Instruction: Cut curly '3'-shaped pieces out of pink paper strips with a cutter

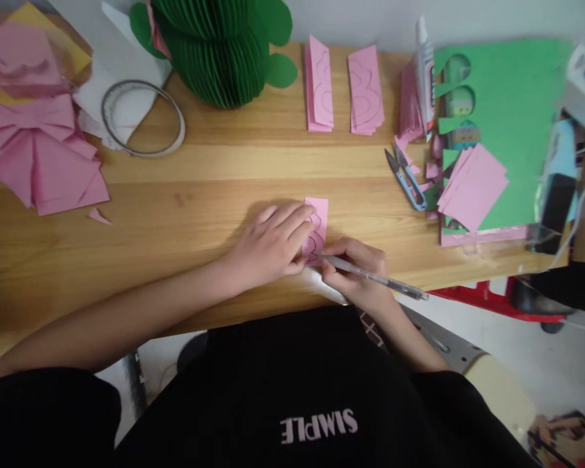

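Left hand (273, 244), grip apart, presses pink paper strip (318, 224); right hand (355, 270), grip clamped on pen (376, 279). Snips (407, 177) at two o'clock, tape ring (181, 125) at ten.

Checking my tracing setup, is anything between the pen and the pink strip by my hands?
Nothing visible: the pen in the right hand touches the pink strip, which the left hand holds down.
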Tool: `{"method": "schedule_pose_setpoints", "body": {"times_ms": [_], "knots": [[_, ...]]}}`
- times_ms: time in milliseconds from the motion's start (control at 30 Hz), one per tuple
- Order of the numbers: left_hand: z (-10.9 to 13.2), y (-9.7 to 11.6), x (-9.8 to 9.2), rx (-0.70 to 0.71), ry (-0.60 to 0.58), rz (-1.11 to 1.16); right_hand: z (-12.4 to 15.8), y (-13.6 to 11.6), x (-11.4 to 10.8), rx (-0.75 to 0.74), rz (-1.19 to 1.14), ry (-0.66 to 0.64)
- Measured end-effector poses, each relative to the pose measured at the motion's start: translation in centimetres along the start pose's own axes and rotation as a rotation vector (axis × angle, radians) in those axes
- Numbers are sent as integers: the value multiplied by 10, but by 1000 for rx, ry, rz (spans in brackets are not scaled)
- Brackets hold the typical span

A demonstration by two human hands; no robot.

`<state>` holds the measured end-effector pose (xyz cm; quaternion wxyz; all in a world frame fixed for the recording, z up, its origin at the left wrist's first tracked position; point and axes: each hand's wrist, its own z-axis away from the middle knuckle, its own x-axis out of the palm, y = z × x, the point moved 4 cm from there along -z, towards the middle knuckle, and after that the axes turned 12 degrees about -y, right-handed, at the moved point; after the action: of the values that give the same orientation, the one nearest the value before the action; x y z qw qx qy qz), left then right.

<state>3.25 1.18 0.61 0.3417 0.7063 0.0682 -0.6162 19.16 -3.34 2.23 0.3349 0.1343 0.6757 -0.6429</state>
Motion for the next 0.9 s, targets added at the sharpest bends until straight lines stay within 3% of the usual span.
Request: {"method": "schedule_pose_setpoints", "body": {"times_ms": [500, 600, 767, 900], "knots": [[0, -2, 4, -15, -25, 31, -7, 11, 4, 71, -263, -144], [0, -3, 4, -28, -34, 21, -6, 14, 2, 118, -386, -74], [1, -3, 4, -19, -36, 19, 1, 20, -3, 179, -541, 180], [4, -4, 2, -10, 20, 36, 5, 23, -6, 128, -374, 262]]}}
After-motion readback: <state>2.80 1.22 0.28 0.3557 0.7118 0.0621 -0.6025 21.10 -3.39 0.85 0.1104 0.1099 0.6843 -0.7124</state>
